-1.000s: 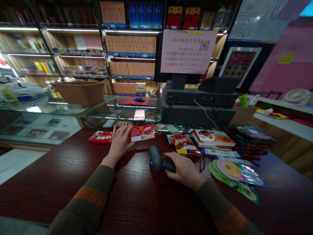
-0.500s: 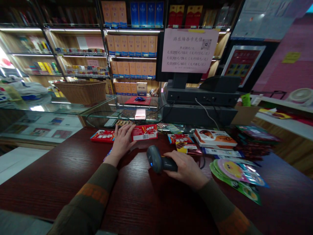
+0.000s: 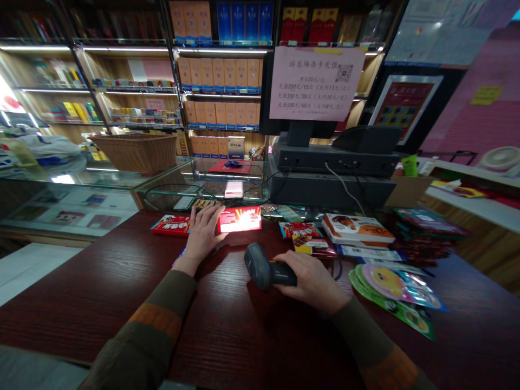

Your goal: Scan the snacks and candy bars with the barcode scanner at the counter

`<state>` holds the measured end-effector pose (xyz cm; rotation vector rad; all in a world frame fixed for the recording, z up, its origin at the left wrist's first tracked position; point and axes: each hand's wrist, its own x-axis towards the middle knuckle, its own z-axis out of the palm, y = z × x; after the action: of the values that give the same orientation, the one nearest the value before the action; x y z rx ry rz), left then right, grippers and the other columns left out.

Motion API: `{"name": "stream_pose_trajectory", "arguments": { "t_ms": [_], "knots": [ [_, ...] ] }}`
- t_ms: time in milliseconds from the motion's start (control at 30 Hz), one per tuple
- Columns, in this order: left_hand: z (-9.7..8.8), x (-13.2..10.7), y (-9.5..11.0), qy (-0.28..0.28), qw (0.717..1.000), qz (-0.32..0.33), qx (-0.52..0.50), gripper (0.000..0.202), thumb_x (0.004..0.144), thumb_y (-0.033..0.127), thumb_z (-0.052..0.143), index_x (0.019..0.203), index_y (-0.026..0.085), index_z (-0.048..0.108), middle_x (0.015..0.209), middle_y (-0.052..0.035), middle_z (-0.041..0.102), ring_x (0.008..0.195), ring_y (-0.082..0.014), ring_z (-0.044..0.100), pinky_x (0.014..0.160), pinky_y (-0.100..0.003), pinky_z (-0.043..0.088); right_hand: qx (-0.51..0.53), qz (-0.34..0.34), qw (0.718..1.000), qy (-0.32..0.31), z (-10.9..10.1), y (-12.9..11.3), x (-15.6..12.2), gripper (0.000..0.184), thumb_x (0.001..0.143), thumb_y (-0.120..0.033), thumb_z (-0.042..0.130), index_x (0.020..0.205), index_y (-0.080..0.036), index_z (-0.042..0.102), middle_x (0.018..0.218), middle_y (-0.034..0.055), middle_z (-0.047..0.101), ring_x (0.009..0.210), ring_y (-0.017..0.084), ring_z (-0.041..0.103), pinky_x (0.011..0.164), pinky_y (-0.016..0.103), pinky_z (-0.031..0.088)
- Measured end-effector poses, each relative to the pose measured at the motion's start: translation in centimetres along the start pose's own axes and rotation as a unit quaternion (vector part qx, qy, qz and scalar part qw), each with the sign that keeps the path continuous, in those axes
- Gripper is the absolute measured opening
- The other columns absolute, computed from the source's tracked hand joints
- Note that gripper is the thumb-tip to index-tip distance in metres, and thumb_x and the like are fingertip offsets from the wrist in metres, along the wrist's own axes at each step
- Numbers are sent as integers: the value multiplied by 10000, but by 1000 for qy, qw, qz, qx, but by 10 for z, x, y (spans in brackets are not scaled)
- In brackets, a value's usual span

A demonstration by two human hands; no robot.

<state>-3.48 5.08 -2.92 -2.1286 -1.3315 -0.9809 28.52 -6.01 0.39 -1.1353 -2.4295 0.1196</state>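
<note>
My left hand rests on the dark wood counter and grips the end of a red snack box, whose face glares bright white. A second red box lies just left of my fingers. My right hand is closed around the handle of a grey handheld barcode scanner, its head pointing up toward the glaring box. A cable runs from the scanner area, partly hidden behind my right hand.
Snack boxes and foil packets lie to the right on the counter. Beyond stand a glass display case, a wicker basket, a dark monitor with a pink sign, and shelves of boxed goods.
The red box in my left hand now glares bright where it showed its printing before. The scanner has shifted slightly right, and the view has tilted a little.
</note>
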Motion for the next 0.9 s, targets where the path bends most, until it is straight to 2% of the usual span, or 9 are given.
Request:
{"name": "stream_pose_trajectory", "arguments": {
  "t_ms": [200,367,467,700,900],
  "knots": [
    [-1,0,0,4,1000,8,12,763,827,343,707,1513,229,394,1422,-146,541,1388,-334,441,1259,-583,81,5,-2,1000,-5,1,2,-1,336,837,-312,718,1136,-196,620,1047,74,707,943,245,674,831,372,511],
    [0,-1,-3,7,1000,10,17,759,830,356,709,1509,202,408,1416,-153,548,1386,-333,441,1261,-567,63,2,-7,1000,6,5,8,-1,553,834,-349,729,1329,-192,539,1232,112,683,1062,272,665,926,415,511],
    [0,-1,-3,12,1000,9,14,759,829,353,711,1510,208,408,1412,-151,551,1384,-333,447,1262,-564,64,0,-1,1000,-2,7,13,-1,637,847,-368,721,1413,-203,477,1270,121,669,1083,281,655,943,432,506],
    [1,-1,-3,14,1000,7,8,780,814,338,723,1513,206,403,1418,-157,545,1385,-341,443,1258,-578,80,-2,27,998,-53,10,19,-1,707,815,-365,762,1442,-228,465,1191,109,679,1043,283,641,921,422,495],
    [1,-2,-4,18,1000,17,17,770,830,350,713,1515,202,393,1411,-161,545,1384,-334,445,1257,-571,81,24,39,995,-84,11,19,-1,716,805,-371,763,1441,-215,474,1247,112,653,1098,284,615,960,420,475]
  ]
}}
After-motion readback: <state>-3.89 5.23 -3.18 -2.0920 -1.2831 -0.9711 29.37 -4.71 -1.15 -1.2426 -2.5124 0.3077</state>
